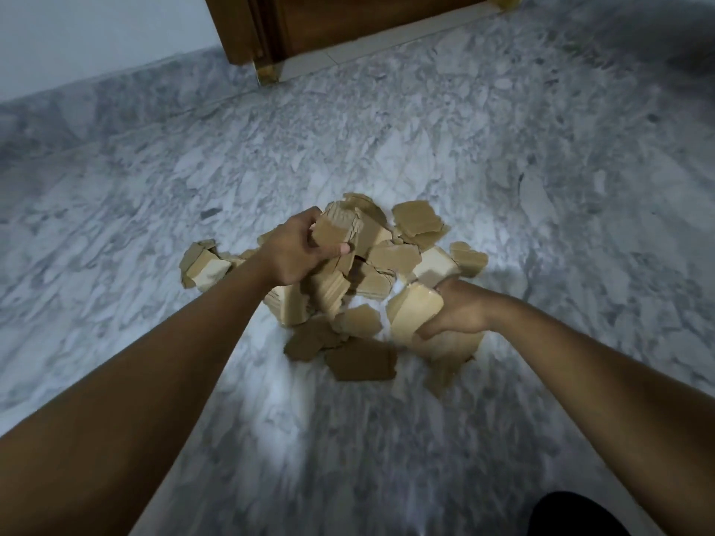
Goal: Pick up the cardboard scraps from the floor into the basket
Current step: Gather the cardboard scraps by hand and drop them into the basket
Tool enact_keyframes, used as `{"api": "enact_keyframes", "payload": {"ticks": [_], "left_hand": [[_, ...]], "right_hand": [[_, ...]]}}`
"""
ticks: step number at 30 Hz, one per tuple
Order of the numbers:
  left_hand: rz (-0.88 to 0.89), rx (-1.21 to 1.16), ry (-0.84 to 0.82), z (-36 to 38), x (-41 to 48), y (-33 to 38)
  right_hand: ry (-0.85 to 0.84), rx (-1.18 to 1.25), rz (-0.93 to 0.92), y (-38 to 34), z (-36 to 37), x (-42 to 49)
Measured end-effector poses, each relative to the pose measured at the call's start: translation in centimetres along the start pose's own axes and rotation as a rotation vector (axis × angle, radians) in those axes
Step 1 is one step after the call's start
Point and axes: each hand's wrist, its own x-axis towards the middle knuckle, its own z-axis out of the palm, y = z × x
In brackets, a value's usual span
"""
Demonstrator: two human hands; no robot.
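The floor (503,148) is carrying a heap of cardboard scraps (383,261), the left hand (294,253) is curling round a piece at the heap's top, the right hand (456,307) is gripping one at its near-right edge, so gathering is looking underway, with the basket, out of view, needing finding next.

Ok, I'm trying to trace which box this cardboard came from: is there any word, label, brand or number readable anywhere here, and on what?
None: no text is readable anywhere in this view.
On the cardboard scraps: plain brown and pale faces, slightly blurred, no print visible.
On the door and the floor: no sign or label.
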Motion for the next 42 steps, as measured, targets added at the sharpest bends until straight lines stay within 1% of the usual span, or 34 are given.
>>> {"api": "enact_keyframes", "payload": {"ticks": [3,5,7,9,11,12,14,16,18,21,23,26,28,30,32,33,35,36,39,42], "left_hand": [[-0.021,-0.010,-0.022,-1.2,-1.3,-0.3],[-0.041,-0.068,-0.025,-1.7,-2.0,0.3],[-0.079,-0.085,-0.067,-1.7,-2.3,1.0],[-0.163,0.002,-0.139,-0.9,-2.3,1.1],[-0.229,0.085,-0.212,1.0,-2.4,0.4],[-0.230,0.104,-0.233,2.3,-2.4,-0.3],[-0.169,0.203,-0.260,5.3,-2.5,-1.5],[-0.054,0.397,-0.262,7.7,-2.2,-2.7],[-0.028,0.559,-0.242,8.8,-1.6,-3.6],[-0.036,0.626,-0.260,9.0,-1.1,-3.8],[-0.005,0.635,-0.264,9.0,-1.0,-3.5],[0.017,0.621,-0.254,8.9,-1.0,-3.0],[0.043,0.575,-0.221,8.6,-0.9,-2.6],[0.058,0.394,-0.099,8.1,-0.8,-1.8],[0.073,0.167,0.094,7.9,-0.5,-1.0],[0.092,0.106,0.191,8.1,-0.4,-0.6],[0.163,0.126,0.345,9.2,-0.3,-0.3],[0.195,0.157,0.382,10.0,-0.4,-0.3],[0.229,0.194,0.338,12.3,-1.2,-1.4],[0.172,0.138,0.328,12.9,-1.6,-2.6]], "right_hand": [[0.120,0.014,0.072,-0.6,-2.4,0.6],[0.207,0.107,0.151,-0.2,-4.5,1.1],[0.268,0.222,0.230,0.3,-5.7,1.9],[0.311,0.272,0.310,0.6,-5.3,2.6],[0.330,0.251,0.333,0.7,-3.5,3.5],[0.349,0.222,0.346,0.7,-2.5,3.9],[0.430,0.184,0.367,0.9,-0.9,4.3],[0.487,0.172,0.372,1.2,-0.4,4.3],[0.466,0.227,0.308,1.5,-0.5,4.0],[0.367,0.304,0.170,2.6,-1.2,2.9],[0.260,0.328,0.095,3.2,-2.6,1.9],[0.055,0.256,0.117,3.1,-5.7,-0.3],[-0.108,0.205,0.225,3.2,-7.4,-1.3],[-0.192,0.180,0.319,3.6,-7.8,-1.9],[-0.166,0.130,0.357,4.3,-7.1,-1.8],[-0.099,0.117,0.356,4.4,-6.5,-1.7],[0.026,0.167,0.343,4.8,-5.4,-1.3],[0.073,0.205,0.341,5.4,-4.9,-0.7],[0.118,0.286,0.330,5.1,-4.1,-0.8],[0.071,0.354,0.269,5.6,-3.9,-1.4]]}}
